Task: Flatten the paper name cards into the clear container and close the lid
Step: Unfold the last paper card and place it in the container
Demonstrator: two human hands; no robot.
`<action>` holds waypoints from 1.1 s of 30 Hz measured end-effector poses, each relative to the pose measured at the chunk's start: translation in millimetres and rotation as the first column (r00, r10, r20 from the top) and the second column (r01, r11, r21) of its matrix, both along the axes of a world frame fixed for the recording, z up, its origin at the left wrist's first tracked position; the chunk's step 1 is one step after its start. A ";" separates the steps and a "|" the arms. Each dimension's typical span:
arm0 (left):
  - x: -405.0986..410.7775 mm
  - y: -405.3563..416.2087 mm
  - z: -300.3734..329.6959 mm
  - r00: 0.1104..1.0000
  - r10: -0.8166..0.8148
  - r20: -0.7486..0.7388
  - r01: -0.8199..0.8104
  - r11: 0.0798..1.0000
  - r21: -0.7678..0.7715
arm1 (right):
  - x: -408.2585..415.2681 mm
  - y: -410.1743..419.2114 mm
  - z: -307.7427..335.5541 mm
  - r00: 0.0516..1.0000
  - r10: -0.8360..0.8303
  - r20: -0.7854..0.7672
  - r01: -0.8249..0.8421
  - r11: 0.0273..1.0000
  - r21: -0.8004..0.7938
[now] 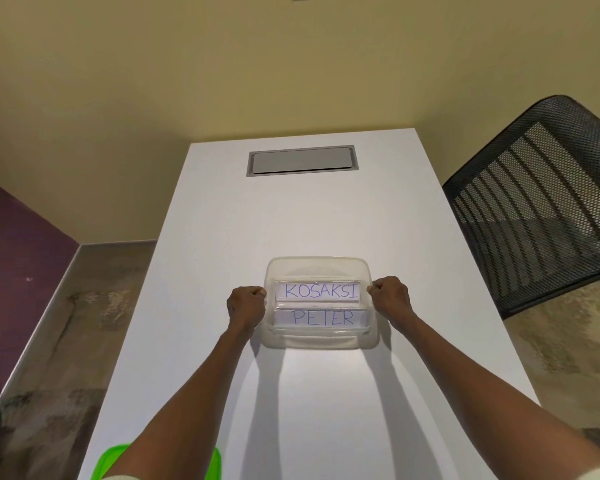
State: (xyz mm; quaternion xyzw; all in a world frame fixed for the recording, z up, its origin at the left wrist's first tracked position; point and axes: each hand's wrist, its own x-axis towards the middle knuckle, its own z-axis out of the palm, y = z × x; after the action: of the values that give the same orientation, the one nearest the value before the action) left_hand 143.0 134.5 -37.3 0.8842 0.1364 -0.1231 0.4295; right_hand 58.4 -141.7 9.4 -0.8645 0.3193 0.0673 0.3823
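Clear container (321, 268) at lower centre of the frame, on the white tabletop (291, 223), flanked by both hands. Left hand (246, 305) pressed against its left edge, fingers curled into a fist, thumb tip touching the rim; right hand (391, 297) mirrored against the right edge, likewise curled, knuckles at the rim. Cannot tell whether either hand actually pinches the rim or only rests against it. Inside the container, two white cards side by side: the farther one (317, 291) lettered KOSAKSI in blue, the nearer one (321, 317) lettered PETER, both lying between the two hands, reaching nearly wall to wall. KOSAKSI card at the level of the fingertips; PETER card level with the wrists. Green lid (113, 460) at the bottom left of the frame, on the near end of the tabletop, partly hidden behind the left forearm, well apart from the container. Grey panel (301, 160) set flush in the tabletop at upper centre. Black mesh chair (541, 202) at the right edge of the frame, beside the tabletop.
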 end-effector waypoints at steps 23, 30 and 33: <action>-30.1 32.9 17.5 0.992 -0.045 0.115 0.030 0.991 0.127 | 1.4 22.8 10.5 0.990 -0.007 0.139 0.022 0.994 -0.104; -60.8 94.8 23.1 0.989 0.082 0.124 -0.096 0.989 0.110 | -7.7 66.6 19.9 0.892 0.182 0.414 -0.093 0.970 -0.225; -79.0 120.1 27.8 0.984 0.131 0.124 -0.142 0.986 0.088 | -16.3 93.7 21.4 0.821 0.293 0.490 -0.162 0.943 -0.292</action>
State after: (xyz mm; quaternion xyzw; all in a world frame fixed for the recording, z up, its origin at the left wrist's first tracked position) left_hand 63.9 254.6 -9.5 0.8982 0.1770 -0.0342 0.4009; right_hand 42.1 -48.0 30.8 -0.9209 0.1017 -0.1652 0.3382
